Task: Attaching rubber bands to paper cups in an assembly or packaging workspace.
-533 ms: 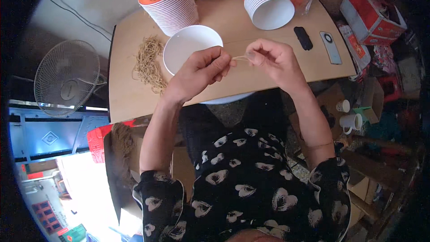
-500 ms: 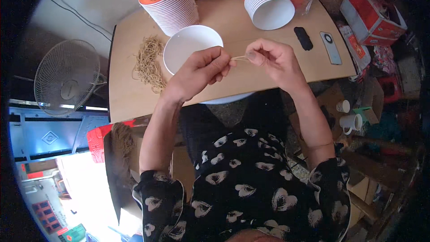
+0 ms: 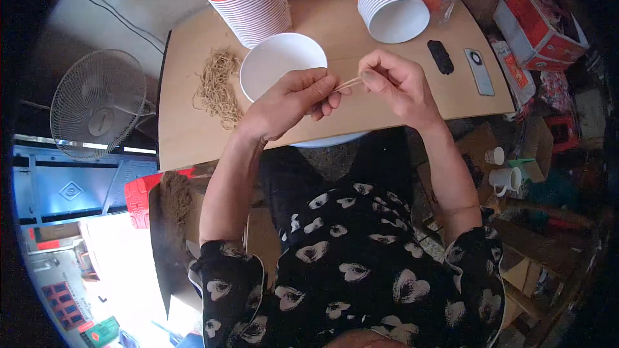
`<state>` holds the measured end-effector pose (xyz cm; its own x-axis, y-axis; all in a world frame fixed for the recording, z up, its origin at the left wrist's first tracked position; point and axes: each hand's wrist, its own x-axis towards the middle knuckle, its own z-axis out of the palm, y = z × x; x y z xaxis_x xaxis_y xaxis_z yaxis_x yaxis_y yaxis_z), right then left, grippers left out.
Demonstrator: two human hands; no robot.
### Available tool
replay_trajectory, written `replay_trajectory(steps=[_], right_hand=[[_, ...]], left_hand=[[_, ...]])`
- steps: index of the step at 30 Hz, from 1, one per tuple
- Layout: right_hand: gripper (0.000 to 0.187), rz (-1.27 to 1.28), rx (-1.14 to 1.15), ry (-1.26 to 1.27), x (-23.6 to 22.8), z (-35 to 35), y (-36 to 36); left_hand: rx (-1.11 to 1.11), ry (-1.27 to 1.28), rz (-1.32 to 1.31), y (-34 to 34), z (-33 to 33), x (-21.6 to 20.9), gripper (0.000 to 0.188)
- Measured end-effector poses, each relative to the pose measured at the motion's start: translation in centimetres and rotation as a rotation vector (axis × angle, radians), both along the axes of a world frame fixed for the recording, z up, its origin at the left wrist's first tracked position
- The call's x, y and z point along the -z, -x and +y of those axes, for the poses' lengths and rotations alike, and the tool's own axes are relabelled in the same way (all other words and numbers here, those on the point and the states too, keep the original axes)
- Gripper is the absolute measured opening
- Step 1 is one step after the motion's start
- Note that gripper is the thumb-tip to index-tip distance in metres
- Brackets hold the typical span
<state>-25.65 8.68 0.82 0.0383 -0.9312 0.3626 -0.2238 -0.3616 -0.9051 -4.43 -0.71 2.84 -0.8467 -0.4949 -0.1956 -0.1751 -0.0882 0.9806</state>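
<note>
Stretched between left hand and right hand, just above the white bowl on the tabletop: a thin tan rubber band, each end pinched in fingertips. Probably featherlight, limp, stretchy and quick to snap away; best gripped near both ends.

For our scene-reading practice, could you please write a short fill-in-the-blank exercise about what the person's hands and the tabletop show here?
1. The left hand and right hand stretch a thin rubber band ______ them.
2. Just beyond the left hand sits an empty ______ bowl.
3. The loose pile of rubber bands lies to the ______ of that bowl.
4. The two phones lie on the table to the ______ of the right hand.

Missing words: between; white; left; right
</note>
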Motion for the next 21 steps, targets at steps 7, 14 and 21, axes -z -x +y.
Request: replay_trajectory(steps=[7, 14, 21], right_hand=[[0.016, -0.046, -0.031, 0.025, -0.1, -0.4, -0.2], [0.017, -0.133, 0.058, -0.049, 0.5, -0.9, -1.0], [0.017, -0.381, -0.014, -0.295, 0.5, -1.0, -1.6]], left_hand=[[0.055, -0.023, 0.034, -0.3, -0.6, 0.3, 0.029], [-0.044, 0.066, 0.147, -0.3, 0.2, 1.2, 0.018], [-0.233, 0.199, 0.165, -0.2, 1.2, 3.1, 0.016]])
